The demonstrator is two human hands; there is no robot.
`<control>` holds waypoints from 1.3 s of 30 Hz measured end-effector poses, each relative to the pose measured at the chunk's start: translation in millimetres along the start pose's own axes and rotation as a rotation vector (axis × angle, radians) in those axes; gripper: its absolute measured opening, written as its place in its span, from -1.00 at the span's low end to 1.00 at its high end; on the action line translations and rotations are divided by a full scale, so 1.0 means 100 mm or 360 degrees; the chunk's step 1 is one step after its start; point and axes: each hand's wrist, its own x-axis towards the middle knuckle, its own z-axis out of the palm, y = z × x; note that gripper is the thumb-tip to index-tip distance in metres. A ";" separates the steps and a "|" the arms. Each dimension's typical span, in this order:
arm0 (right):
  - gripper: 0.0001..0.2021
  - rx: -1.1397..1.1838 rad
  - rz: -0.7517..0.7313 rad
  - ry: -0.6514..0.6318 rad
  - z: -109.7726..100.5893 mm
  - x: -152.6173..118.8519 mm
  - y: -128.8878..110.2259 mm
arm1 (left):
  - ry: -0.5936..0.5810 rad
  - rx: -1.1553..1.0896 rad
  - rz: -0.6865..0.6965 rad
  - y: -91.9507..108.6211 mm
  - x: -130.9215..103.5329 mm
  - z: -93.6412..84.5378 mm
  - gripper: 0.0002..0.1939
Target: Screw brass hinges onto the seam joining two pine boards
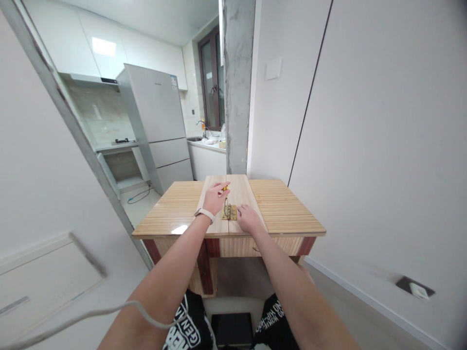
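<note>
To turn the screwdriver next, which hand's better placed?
Left, likely. The left hand holds the screwdriver by its yellow-and-black handle, above the brass-coloured hinge; the right hand is down at the hinge's right edge.

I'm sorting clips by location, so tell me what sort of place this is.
Probably a home: the wooden desk stands just outside what looks like a kitchen, where a tall refrigerator, white wall cabinets and a sink are visible.
</note>
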 end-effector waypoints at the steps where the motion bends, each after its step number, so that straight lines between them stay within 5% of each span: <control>1: -0.65 0.0005 0.0001 -0.0004 0.00 0.00 0.00 | -0.0012 -0.0005 0.0033 0.00 0.00 0.00 -0.64; 7: -0.65 0.0044 0.0003 -0.0008 0.01 0.01 0.01 | -0.0048 -0.0072 0.0065 -0.03 -0.02 0.03 -0.52; 17: -0.66 0.0041 0.0008 0.0013 -0.02 -0.01 -0.01 | -0.0003 0.0096 0.0057 0.00 -0.02 -0.05 -0.63; 22: -0.68 0.0019 0.0021 -0.0005 -0.05 -0.02 -0.03 | -0.0094 0.0013 0.0149 0.01 -0.04 -0.05 -0.48; 32: -0.66 0.0007 0.0019 -0.0036 -0.07 -0.02 -0.04 | -0.0048 0.0026 -0.0038 0.01 -0.04 -0.07 -0.59; 39: -0.67 -0.0010 0.0005 -0.0017 -0.06 -0.02 -0.04 | -0.0099 -0.0093 0.0100 -0.04 -0.03 -0.05 -0.51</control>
